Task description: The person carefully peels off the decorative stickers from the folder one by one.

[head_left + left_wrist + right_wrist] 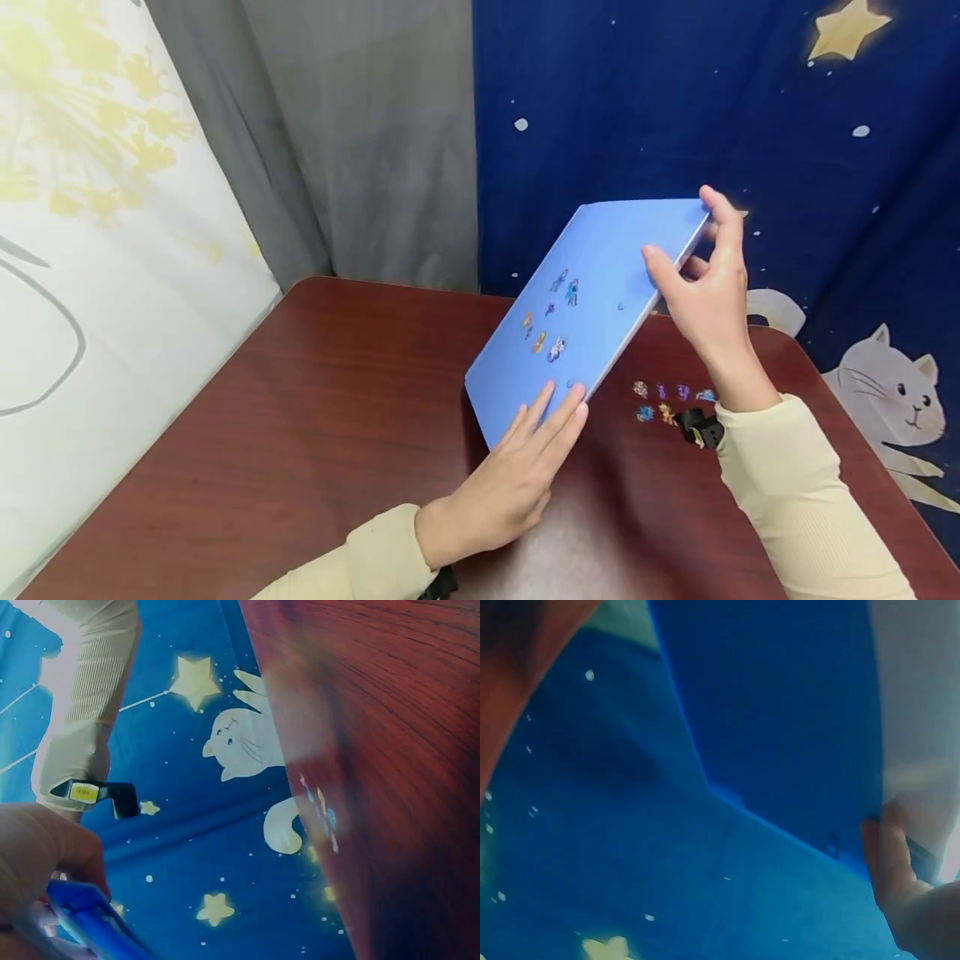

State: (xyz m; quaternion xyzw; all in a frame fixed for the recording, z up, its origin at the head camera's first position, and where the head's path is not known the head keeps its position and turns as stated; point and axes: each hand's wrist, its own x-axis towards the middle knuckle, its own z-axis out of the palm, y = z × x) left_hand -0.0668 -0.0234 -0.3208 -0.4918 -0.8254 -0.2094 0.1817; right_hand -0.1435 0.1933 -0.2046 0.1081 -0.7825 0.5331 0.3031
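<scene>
A flat blue folder (600,275) with small cartoon pony stickers (556,348) on its face is held tilted up over the table. My right hand (712,292) grips its upper right corner, thumb on the stickered face and other fingers around the edge. At the lower right edge, my left hand (510,475) holds the folder with long fingers laid on the face; its thumb is hidden in the head view. The left wrist view catches the folder's edge (94,915) between that hand's digits. In the right wrist view, fingers lie by the edge and a pale surface.
More small pony-shaped pieces (664,400) lie in two rows on the brown table (315,433), near the right wrist's black strap device (701,428). A grey curtain (375,142) and a blue starry curtain (637,100) hang behind the table; a white patterned one (112,317) hangs left.
</scene>
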